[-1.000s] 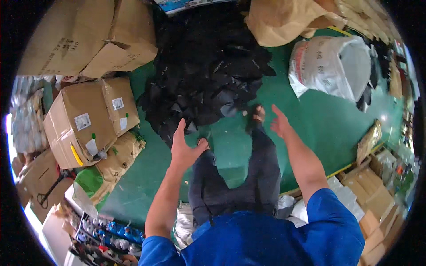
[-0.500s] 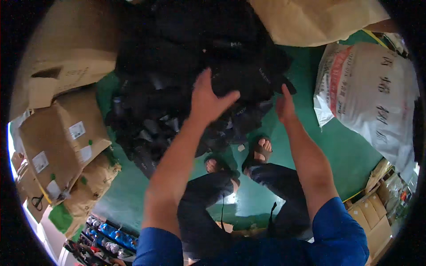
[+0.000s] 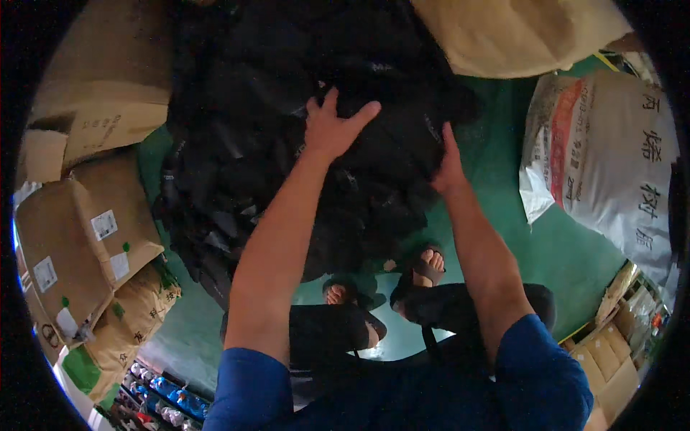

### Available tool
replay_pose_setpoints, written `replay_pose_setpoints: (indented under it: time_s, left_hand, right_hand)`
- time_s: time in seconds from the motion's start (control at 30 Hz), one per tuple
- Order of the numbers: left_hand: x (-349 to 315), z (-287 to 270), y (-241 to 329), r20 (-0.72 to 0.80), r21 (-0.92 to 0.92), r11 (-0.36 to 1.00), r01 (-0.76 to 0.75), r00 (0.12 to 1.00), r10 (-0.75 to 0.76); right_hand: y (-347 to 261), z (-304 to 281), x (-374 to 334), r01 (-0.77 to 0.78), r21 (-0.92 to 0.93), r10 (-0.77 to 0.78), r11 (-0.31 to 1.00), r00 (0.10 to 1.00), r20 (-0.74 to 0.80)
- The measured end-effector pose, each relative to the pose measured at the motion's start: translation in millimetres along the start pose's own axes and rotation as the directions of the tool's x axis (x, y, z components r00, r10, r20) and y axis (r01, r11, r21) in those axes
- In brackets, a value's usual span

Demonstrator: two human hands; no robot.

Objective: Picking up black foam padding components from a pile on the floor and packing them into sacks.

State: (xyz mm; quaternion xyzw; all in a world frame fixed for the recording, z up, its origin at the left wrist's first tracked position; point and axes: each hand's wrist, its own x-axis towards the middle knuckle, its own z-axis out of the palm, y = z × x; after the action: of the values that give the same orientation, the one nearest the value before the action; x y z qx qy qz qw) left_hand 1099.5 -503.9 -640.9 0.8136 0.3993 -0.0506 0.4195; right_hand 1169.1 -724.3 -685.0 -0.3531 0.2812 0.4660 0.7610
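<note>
A big heap of limp black pieces (image 3: 280, 144), some with small pale print, lies on the floor in front of me. Whether they are cloth or plastic bags I cannot make out. My left hand (image 3: 332, 131) rests over the middle of the heap, fingers and thumb spread, holding nothing I can see. At the heap's right edge is my right hand (image 3: 448, 164), set sideways with its visible finger stretched out. Its other fingers are partly hidden against the black pieces.
Cardboard boxes (image 3: 54, 230) are stacked on the left, with a brown sack (image 3: 140, 323) below them. A brown paper-like cover (image 3: 517, 36) hangs at the upper right. A white sack (image 3: 611, 165) lies on the right of the green floor (image 3: 496, 187). My sandalled feet (image 3: 424, 269) stand near the heap.
Both hands have moved slightly forward and left, the left one farther onto the heap and the right one against its edge. My knees have bent and spread outward.
</note>
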Motion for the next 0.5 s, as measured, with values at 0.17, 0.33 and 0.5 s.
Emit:
replay_pose_setpoints:
  time_s: [0.17,0.33,0.5]
  left_hand:
    - [-10.8,12.1,13.0,0.019,0.042,0.995,0.088,0.996,-0.088]
    - [-7.1,4.8,11.3,0.022,-0.001,0.989,0.151,0.988,-0.151]
    - [-5.6,9.6,17.3,0.013,0.013,0.988,0.151,0.988,-0.151]
  right_hand:
    - [3.1,7.3,0.5,-0.045,-0.147,0.036,0.988,0.997,-0.061]
    - [13.0,23.8,4.2,-0.035,-0.286,0.024,0.958,0.999,-0.044]
    - [-2.8,22.4,15.9,0.091,-0.074,-0.086,0.993,0.994,0.07]
